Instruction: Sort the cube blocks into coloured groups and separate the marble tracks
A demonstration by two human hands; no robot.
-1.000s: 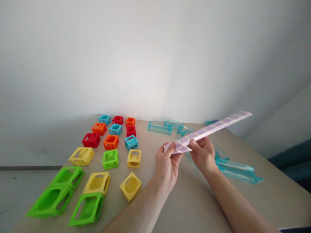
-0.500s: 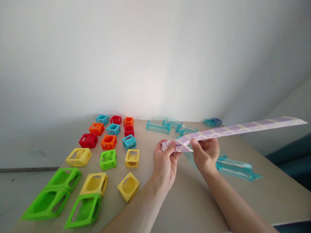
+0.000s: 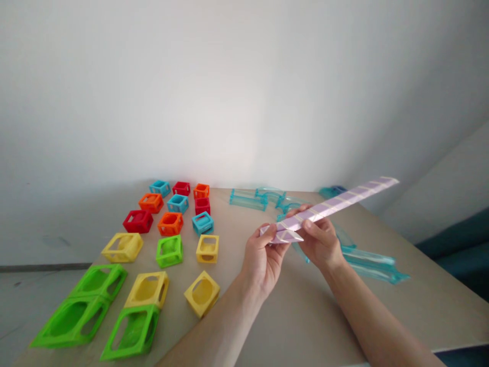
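Observation:
A long lilac strip (image 3: 344, 201) with pale cross lines is held in the air above the tan table (image 3: 290, 316), its far end pointing up and to the right. My left hand (image 3: 263, 257) pinches its near end between thumb and fingers. My right hand (image 3: 319, 239) grips the same strip just to the right of that, fingers wrapped over the top. Both hands hover over the middle of the table, in front of the clear teal track pieces (image 3: 367, 262).
Hollow plastic cubes lie in rows on the left: green (image 3: 132, 329), yellow (image 3: 202, 293), orange (image 3: 170, 223), red (image 3: 137, 220) and blue (image 3: 202, 223). More teal track pieces (image 3: 248, 199) lie at the back by the white wall. The table's right edge drops off near a dark floor.
The strip's far end swung out to the right and lower half a second ago, then came back up and shorter in view. Both hands kept their grip and hardly shifted.

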